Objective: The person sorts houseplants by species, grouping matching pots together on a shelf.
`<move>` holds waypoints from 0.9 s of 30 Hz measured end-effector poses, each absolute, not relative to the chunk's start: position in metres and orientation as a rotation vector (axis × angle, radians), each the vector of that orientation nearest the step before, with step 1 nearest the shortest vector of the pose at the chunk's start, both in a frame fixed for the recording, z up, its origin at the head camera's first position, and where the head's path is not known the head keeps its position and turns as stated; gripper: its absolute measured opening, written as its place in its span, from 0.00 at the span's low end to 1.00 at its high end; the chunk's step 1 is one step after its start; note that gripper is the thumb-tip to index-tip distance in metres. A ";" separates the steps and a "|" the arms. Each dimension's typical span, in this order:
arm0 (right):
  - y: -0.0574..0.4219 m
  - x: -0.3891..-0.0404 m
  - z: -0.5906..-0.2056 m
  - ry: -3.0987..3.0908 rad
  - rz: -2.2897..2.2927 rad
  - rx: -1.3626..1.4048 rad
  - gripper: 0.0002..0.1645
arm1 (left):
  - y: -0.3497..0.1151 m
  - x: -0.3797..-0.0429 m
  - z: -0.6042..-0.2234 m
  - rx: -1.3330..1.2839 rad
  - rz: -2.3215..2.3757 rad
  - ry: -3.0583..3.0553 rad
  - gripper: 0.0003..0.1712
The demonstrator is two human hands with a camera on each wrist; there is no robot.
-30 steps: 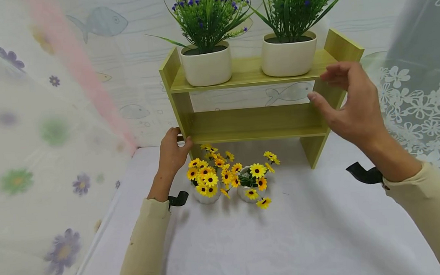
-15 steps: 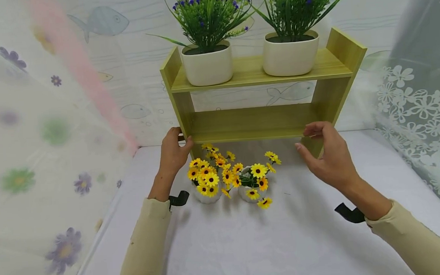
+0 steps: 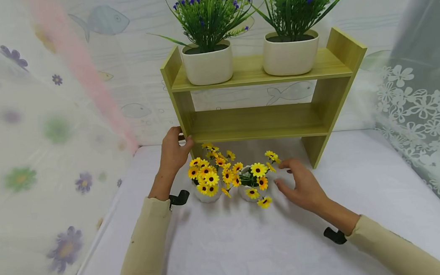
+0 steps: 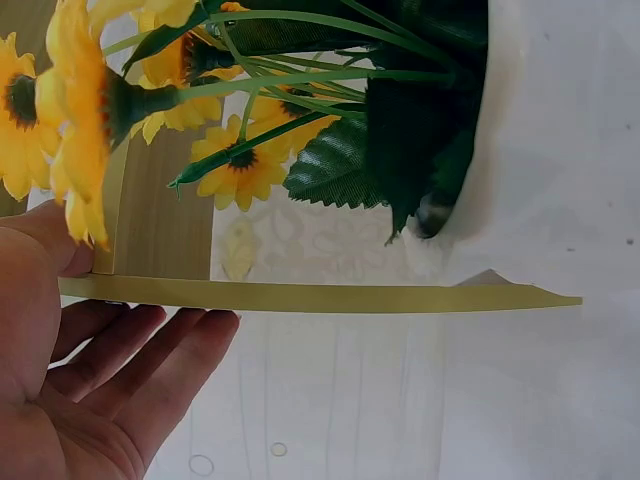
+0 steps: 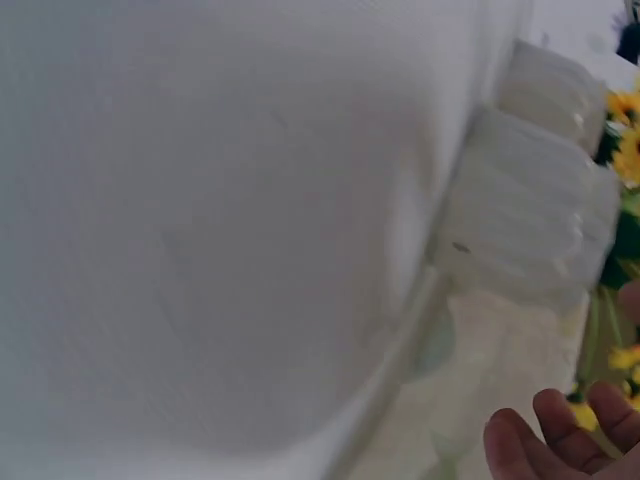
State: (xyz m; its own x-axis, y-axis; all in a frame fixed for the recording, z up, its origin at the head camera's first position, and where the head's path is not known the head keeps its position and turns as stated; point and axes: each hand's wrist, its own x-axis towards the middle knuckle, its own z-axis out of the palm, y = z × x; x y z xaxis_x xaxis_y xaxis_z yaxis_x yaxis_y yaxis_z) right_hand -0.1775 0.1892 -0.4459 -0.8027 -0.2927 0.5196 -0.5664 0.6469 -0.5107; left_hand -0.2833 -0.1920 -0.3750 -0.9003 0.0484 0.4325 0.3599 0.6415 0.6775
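My left hand (image 3: 172,153) grips the left side panel of a two-tier wooden shelf (image 3: 257,122). In the left wrist view its fingers lie along one face of the panel (image 4: 350,297), the thumb on the other. My right hand (image 3: 302,187) is beside the right pot of yellow daisy-like flowers (image 3: 258,170), thumb and fingers spread apart and holding nothing. The right wrist view shows those fingers (image 5: 570,430) near a ribbed white pot (image 5: 530,210). To the left, a second white pot (image 3: 207,197) bears more yellow flowers, standing in front of the shelf's left leg.
Two cream oval planters (image 3: 209,66) with green plants and purple blossoms stand on the top board. Behind the shelf hangs a fish-patterned curtain (image 3: 136,75), and a lace curtain (image 3: 422,100) hangs at the right. A white cloth (image 3: 249,245) covers the table.
My right hand has come down from the shelf's upper right side and moved left to the right flower pot. My left hand stays on the side panel.
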 end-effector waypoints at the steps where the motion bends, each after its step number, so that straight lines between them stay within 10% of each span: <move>1: 0.187 -0.178 -0.451 -2.483 0.963 0.716 0.28 | -0.192 -0.283 -0.375 -0.323 -1.147 -2.488 0.27; 10: 0.173 -0.183 -0.469 -2.558 0.969 0.839 0.42 | -0.191 -0.282 -0.377 -0.328 -1.157 -2.478 0.27; 27: 0.164 -0.197 -0.462 -2.669 1.056 0.949 0.22 | -0.192 -0.285 -0.378 -0.315 -1.140 -2.500 0.28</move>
